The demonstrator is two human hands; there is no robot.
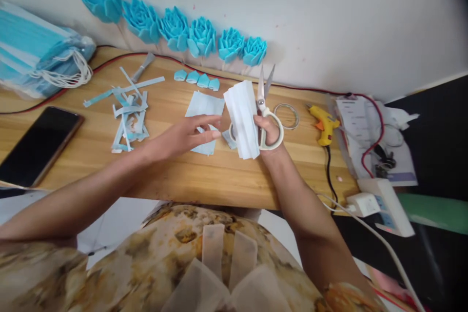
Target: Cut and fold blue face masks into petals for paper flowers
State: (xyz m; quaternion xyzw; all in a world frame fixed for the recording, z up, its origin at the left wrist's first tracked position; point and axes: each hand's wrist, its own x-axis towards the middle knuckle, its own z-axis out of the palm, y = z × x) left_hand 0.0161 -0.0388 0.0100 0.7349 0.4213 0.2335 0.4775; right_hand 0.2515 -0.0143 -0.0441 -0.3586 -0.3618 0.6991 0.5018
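Patterned top (146,263) is filling the near edge, closest of all, on the wearer's side of the scissors (261,102). Progress: six blue flowers (202,36) are leaning by the wall, beyond the scissors and mostly left of them, looking finished. Four small folded pieces (192,77) are lying in a row, left of the blades, seemingly prepared. Cut strips (125,110) are piling up well left of the scissors, so trimming is looking partly done. Remaining, probably: a loose sheet (205,102) is lying flat left of the scissors, not yet shaped, and the pleated sheet (242,119) is sitting just beside them, in hand, possibly several layers. Glue gun (323,126) is resting right of the scissors, not being held.

Pose: right hand (269,131) is pinching the pleated sheet at its right edge, thumb on top, a scissor ring looping around the hand, blades pointing away and parted. Hidden fingers: can't tell. Left hand (193,134) is reaching over the loose sheet, left of the scissors, palm inward, thumb and fingers spreading, gripping nothing; contact with the loose sheet: can't tell.
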